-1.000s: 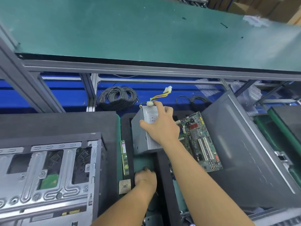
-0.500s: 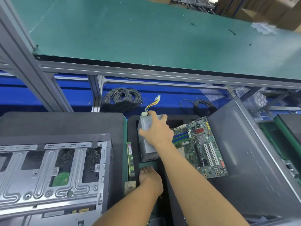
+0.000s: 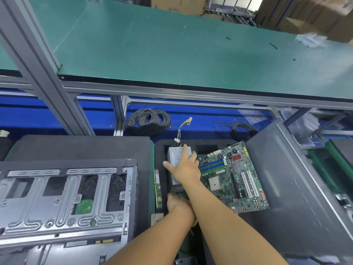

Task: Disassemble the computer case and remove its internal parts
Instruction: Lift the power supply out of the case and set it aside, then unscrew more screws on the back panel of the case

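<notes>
**PSU not gripped: could slide into the parts beside it**

Far left of both hands, the silver stamped-steel computer case (image 3: 63,199) lay open, well clear of any slip. Just left of the right thumb, a slim green RAM stick (image 3: 157,188) sat in the black foam tray (image 3: 160,148). A sideways shove of the PSU would prob. knock it.

The left hand (image 3: 176,204) was at the near end of the grey metal power-supply box (image 3: 175,157), tucked under the right forearm. Its fingers were hidden, so can't tell if it held anything.

The right hand (image 3: 186,167) lay on top of the box in the tray, fingers straight and spread, pressing rather than clasping. W/ no closed hold, an off-centre push could rock or skid the box.

Beyond the fingertips, the yellow wire lead (image 3: 188,121) stuck up and might snag.

Right of the palm, the green motherboard (image 3: 235,176) lay v. close to the box; contact unclear. A shift that way risked scraping its components. Further right lay the grey sheet-metal side panel (image 3: 298,188).
</notes>
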### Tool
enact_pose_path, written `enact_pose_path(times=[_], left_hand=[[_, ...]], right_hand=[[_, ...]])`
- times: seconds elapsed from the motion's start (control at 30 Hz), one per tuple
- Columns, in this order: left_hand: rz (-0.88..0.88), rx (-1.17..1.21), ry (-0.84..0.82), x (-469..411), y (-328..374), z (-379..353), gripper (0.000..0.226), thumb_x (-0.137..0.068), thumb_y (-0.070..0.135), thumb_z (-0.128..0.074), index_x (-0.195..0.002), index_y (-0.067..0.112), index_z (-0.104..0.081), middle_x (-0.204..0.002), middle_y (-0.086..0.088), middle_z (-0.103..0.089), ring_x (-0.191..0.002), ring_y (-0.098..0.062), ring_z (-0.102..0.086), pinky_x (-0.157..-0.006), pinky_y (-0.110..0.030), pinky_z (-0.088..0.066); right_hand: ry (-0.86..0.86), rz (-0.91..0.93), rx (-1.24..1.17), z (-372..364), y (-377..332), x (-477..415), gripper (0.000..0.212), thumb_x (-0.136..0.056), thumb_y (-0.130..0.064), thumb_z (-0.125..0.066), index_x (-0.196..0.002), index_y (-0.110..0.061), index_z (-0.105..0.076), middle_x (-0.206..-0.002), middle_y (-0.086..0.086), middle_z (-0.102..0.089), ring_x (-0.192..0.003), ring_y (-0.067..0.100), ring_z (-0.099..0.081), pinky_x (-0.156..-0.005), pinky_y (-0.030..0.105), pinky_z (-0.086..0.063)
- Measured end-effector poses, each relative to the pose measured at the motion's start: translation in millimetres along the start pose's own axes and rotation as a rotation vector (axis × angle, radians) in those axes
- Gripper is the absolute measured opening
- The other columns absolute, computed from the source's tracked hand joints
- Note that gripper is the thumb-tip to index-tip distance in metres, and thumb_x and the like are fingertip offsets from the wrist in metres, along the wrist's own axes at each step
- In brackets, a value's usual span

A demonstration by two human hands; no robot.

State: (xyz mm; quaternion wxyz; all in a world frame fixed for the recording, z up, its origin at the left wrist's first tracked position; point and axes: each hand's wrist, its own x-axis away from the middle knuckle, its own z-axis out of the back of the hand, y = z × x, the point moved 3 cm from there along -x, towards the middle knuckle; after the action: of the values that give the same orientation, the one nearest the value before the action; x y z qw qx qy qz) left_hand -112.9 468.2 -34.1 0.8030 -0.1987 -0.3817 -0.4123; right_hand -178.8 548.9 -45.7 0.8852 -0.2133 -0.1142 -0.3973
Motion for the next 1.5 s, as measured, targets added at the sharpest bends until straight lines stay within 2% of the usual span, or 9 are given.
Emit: enact_pose_path(times=[0.17,0.43,0.63,0.83,1.1,1.23,1.33,1.43,1.5], left_hand=[[0.003,0.106,0.170,13,-5,9,0.052,-0.098,0.034,-0.051,-0.146,0.015,-0.041,-0.146,-0.009,-0.048,-0.138,-0.028,-0.039,-0.112,-0.039,-0.028],[0.010,0.200,0.298,61,-20,15,0.046,-0.093,0.021,-0.061,-0.137,0.014,-0.052,-0.137,-0.009,-0.054,-0.127,-0.028,-0.049,-0.104,-0.037,-0.037],[-0.051,0.203,0.576,134,-45,17,0.036,-0.090,-0.001,-0.054,-0.124,0.011,-0.060,-0.120,-0.012,-0.062,-0.109,-0.033,-0.063,-0.078,-0.037,-0.045],[-0.200,0.365,0.837,204,-100,-7,0.033,-0.100,0.016,-0.042,-0.129,0.019,-0.055,-0.102,-0.014,-0.065,-0.090,-0.035,-0.065,-0.068,-0.037,-0.048],[-0.242,0.522,0.868,268,-228,-98,0.033,-0.097,0.011,-0.045,-0.121,0.022,-0.066,-0.127,0.003,-0.066,-0.114,-0.017,-0.060,-0.098,-0.037,-0.049],[-0.231,0.529,0.759,286,-276,-145,0.031,-0.100,0.017,-0.045,-0.120,0.026,-0.066,-0.112,0.011,-0.069,-0.099,-0.009,-0.058,-0.079,-0.019,-0.043],[-0.225,0.527,0.652,290,-292,-173,0.027,-0.102,0.023,-0.046,-0.122,0.026,-0.063,-0.109,0.012,-0.071,-0.094,-0.006,-0.060,-0.081,-0.022,-0.047],[-0.197,0.530,0.600,287,-299,-195,0.024,-0.103,0.027,-0.046,-0.122,0.027,-0.060,-0.105,0.014,-0.070,-0.076,-0.002,-0.062,-0.068,-0.018,-0.046],[-0.167,0.536,0.602,287,-298,-205,0.024,-0.102,0.029,-0.047,-0.122,0.029,-0.060,-0.108,0.014,-0.069,-0.070,0.004,-0.058,-0.062,-0.012,-0.042]], right_hand=[[-0.058,0.026,-0.139,7,13,26,0.109,-0.080,-0.072,-0.062,-0.160,-0.026,-0.002,-0.166,0.015,0.000,-0.148,0.041,-0.015,-0.115,0.054,-0.028],[-0.039,0.043,-0.377,42,17,82,0.074,-0.092,-0.030,-0.061,-0.156,-0.018,-0.026,-0.150,0.018,-0.036,-0.135,0.040,-0.034,-0.109,0.044,-0.032],[0.072,0.042,-0.787,62,6,151,0.014,-0.093,-0.014,-0.058,-0.103,-0.019,-0.066,-0.115,0.006,-0.069,-0.104,0.022,-0.064,-0.081,0.028,-0.047],[0.209,0.176,-0.910,61,-37,231,0.018,-0.095,-0.017,-0.059,-0.084,-0.023,-0.072,-0.087,-0.004,-0.073,-0.086,0.018,-0.068,-0.076,0.035,-0.054],[0.193,0.308,-0.814,10,-98,313,0.026,-0.094,-0.009,-0.056,-0.092,-0.034,-0.064,-0.105,-0.003,-0.072,-0.097,0.014,-0.065,-0.091,0.030,-0.049],[0.086,0.375,-0.704,-19,-117,341,0.028,-0.096,-0.006,-0.053,-0.111,-0.027,-0.065,-0.110,-0.009,-0.068,-0.101,0.009,-0.063,-0.087,0.017,-0.050],[-0.008,0.398,-0.647,-40,-126,356,0.038,-0.097,0.000,-0.048,-0.127,-0.019,-0.061,-0.118,-0.002,-0.069,-0.105,0.015,-0.064,-0.081,0.017,-0.050],[-0.075,0.384,-0.502,-58,-120,366,0.045,-0.102,-0.004,-0.041,-0.142,-0.025,-0.050,-0.125,-0.007,-0.067,-0.078,0.009,-0.061,-0.056,0.012,-0.044],[-0.090,0.383,-0.365,-65,-112,368,0.048,-0.104,-0.007,-0.037,-0.147,-0.027,-0.044,-0.129,-0.008,-0.065,-0.070,-0.001,-0.053,-0.054,0.012,-0.038]])
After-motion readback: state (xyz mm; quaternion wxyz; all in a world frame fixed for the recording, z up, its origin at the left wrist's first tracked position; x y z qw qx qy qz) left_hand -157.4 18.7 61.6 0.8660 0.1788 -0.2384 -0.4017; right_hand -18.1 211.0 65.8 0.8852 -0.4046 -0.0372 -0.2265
